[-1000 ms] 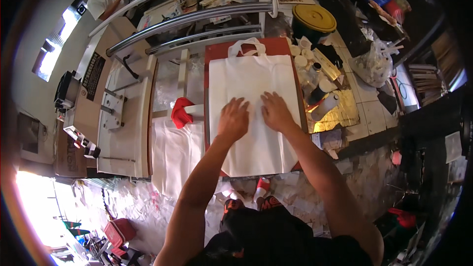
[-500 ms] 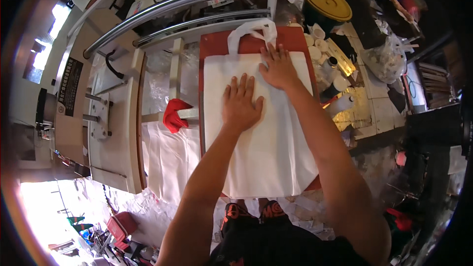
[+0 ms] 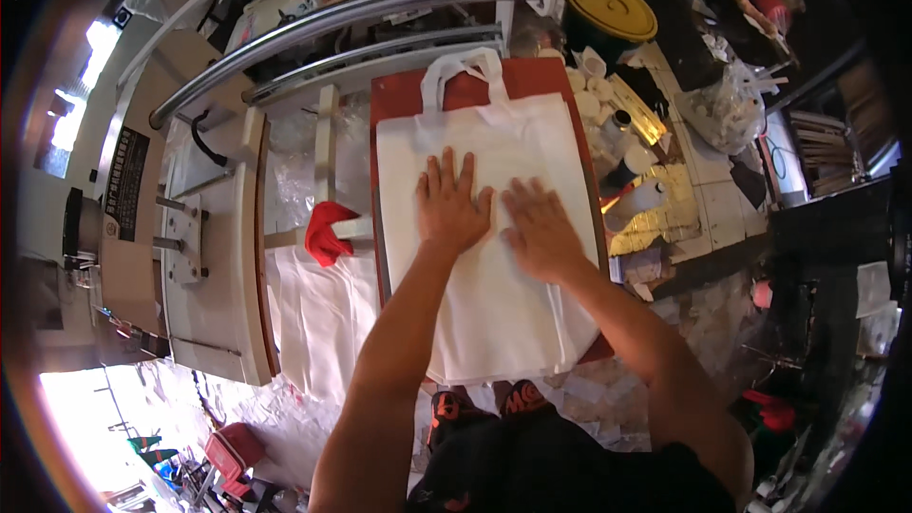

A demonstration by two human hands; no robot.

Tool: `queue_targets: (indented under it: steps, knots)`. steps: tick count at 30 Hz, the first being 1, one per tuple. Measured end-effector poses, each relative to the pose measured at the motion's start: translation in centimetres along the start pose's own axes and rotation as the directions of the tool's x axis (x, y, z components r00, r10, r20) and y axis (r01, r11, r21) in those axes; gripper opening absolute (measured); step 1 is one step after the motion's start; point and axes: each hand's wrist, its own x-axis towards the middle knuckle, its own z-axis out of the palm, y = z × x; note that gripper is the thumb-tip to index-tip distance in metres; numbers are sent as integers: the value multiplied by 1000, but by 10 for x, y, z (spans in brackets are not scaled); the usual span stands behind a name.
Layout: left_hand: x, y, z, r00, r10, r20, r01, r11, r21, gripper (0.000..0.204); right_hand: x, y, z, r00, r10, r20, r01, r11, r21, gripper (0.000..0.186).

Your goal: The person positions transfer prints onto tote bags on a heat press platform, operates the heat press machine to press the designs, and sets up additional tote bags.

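A white cloth tote bag (image 3: 494,318) lies flat on a red board (image 3: 546,76), its looped handles (image 3: 467,62) stretching away from me past the bag's top edge. My left hand (image 3: 454,209) rests palm down on the bag's upper middle, fingers spread. Just to its right, my right hand (image 3: 543,228) is flat over the cloth with the fingers extended, slightly blurred. Neither hand grips anything. Red board shows along the bag's far side and at the near right corner.
Left of the board stands a pale machine frame (image 3: 214,275) with steel rails (image 3: 361,5) across the far side. A red cloth (image 3: 330,234) wraps a bar beside the board. Bottles (image 3: 646,195), gold foil (image 3: 665,218) and a yellow-lidded bucket (image 3: 613,9) sit at right.
My right hand has slid down from near the handles to the bag's middle, beside my left hand. The handle loop has straightened. The left hand stays nearly in place on the bag.
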Motion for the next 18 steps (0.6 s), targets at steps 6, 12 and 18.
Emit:
queue_targets:
  steps: [6,12,18]
  knots:
    - [-2,-5,-6,991,133,4,-133,991,-4,64,-59,4,-21,987,160,0,-159,977,-145,67]
    - [-18,-15,2,992,124,-22,-123,992,11,67,-57,2,-8,988,146,-49,-151,980,-131,66]
    - [-126,-5,-11,997,75,-34,-76,997,-31,69,-85,-9,-14,978,185,-94,-199,964,-174,68]
